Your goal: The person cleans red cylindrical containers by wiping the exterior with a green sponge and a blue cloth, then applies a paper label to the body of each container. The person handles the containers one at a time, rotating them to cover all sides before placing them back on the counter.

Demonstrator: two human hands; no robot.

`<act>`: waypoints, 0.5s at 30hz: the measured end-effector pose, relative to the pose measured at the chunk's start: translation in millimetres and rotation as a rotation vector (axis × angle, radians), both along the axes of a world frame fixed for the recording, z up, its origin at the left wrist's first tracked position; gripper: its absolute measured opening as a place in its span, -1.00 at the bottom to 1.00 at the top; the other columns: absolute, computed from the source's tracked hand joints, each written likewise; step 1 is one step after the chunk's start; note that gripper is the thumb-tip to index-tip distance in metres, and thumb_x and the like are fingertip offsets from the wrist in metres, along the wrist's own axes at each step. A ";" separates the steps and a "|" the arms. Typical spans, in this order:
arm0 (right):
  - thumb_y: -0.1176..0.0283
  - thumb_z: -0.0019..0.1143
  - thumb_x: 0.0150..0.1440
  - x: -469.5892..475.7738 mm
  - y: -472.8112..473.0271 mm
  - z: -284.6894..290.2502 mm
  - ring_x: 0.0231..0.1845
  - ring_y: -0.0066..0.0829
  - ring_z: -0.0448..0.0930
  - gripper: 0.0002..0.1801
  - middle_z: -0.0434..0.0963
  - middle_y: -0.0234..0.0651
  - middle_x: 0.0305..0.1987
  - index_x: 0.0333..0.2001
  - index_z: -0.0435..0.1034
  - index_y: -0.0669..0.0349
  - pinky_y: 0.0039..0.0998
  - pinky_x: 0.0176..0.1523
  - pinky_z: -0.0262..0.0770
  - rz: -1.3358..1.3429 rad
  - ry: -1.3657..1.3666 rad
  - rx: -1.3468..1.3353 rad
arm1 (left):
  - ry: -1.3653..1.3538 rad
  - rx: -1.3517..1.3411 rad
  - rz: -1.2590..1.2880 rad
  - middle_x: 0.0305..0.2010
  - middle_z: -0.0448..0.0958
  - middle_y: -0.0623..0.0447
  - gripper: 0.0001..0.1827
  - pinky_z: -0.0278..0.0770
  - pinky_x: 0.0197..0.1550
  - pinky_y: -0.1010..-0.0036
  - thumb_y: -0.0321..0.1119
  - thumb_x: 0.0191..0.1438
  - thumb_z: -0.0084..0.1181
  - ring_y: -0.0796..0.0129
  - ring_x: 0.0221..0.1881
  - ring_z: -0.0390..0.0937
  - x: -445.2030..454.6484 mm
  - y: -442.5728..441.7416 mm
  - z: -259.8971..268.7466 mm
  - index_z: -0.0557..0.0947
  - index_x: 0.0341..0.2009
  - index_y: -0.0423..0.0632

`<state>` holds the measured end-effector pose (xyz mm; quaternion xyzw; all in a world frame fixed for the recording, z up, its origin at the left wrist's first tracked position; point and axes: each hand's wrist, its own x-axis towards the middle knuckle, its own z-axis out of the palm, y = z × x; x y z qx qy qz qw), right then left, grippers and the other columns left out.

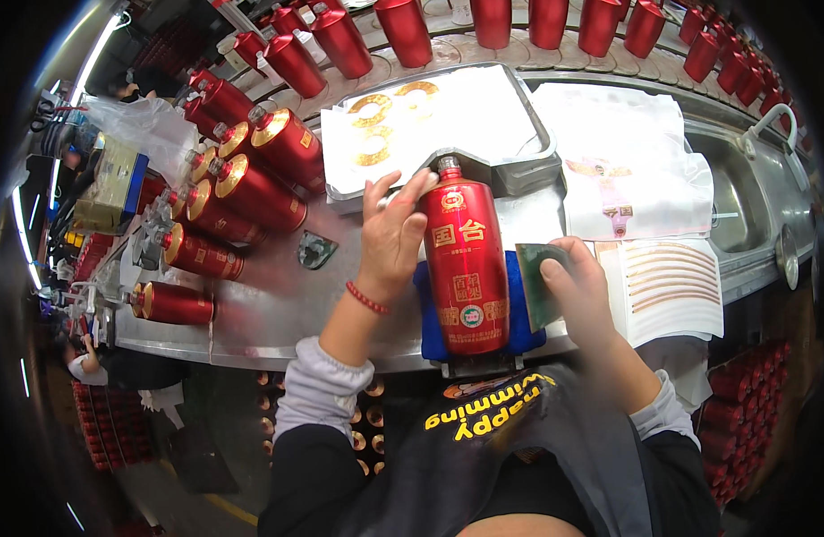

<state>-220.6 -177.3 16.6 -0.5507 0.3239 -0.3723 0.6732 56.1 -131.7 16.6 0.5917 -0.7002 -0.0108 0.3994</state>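
A red bottle (467, 268) with gold lettering and emblems lies before me on a blue cloth pad (525, 337), its neck pointing away. My left hand (397, 231) is at the bottle's left shoulder, fingers spread; a white covering shows on one finger. Whether the fingertips press on the bottle is hard to tell. In my right hand (576, 285) is a thin dark green scraper sheet (538, 285), held between thumb and fingers just right of the bottle. A second dark green piece (316, 250), wet-looking, lies on the metal table left of my left hand.
Red bottles with gold shoulders (261, 194) crowd the table's left side. A metal tray (543, 137) bears white sheets with gold rings (370, 111). To the right are decal sheets (606, 161), gold strips (674, 275) and a sink (737, 194). A conveyor (445, 64) carries bottles behind.
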 end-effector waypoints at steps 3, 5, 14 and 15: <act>0.38 0.14 0.31 16.9 5.5 0.9 -0.20 -0.71 0.49 -0.73 0.54 -0.43 -0.21 -0.02 0.38 0.32 -0.59 -0.12 0.48 -0.026 0.037 -0.183 | 0.219 -0.049 0.038 0.31 0.43 -0.28 -0.13 -0.09 0.47 0.00 0.28 0.30 -0.12 -0.17 0.40 0.18 -30.4 42.7 -0.1 0.34 0.35 -0.29; 0.40 0.18 0.27 25.8 7.9 0.7 -0.21 -0.63 0.57 -0.73 0.60 -0.34 -0.22 -0.03 0.40 0.30 -0.53 -0.13 0.52 0.051 -0.028 -0.192 | 0.325 0.046 -0.166 0.44 0.18 -0.41 0.13 -0.12 0.48 -0.08 0.36 0.09 0.16 -0.29 0.47 0.06 -51.1 69.9 -0.2 0.15 0.43 -0.31; 0.38 0.16 0.32 14.9 6.9 3.1 -0.05 -0.63 0.55 -0.64 0.59 -0.32 -0.07 0.12 0.36 0.30 -0.57 0.05 0.50 -0.041 0.079 -0.135 | 0.166 0.123 0.000 0.44 0.22 -0.37 0.31 -0.08 0.48 0.00 -0.01 -0.09 0.51 -0.20 0.42 0.26 -79.5 92.9 -32.3 -0.10 0.50 -0.27; 0.39 0.16 0.32 15.1 14.0 -2.0 -0.03 -0.63 0.54 -0.64 0.58 -0.32 -0.07 0.13 0.35 0.30 -0.58 0.07 0.49 0.039 0.034 -0.178 | 0.200 0.125 0.010 0.39 0.31 -0.31 0.31 -0.31 0.51 -0.10 0.08 -0.06 0.46 -0.22 0.42 0.25 -79.4 93.2 -35.6 -0.11 0.49 -0.29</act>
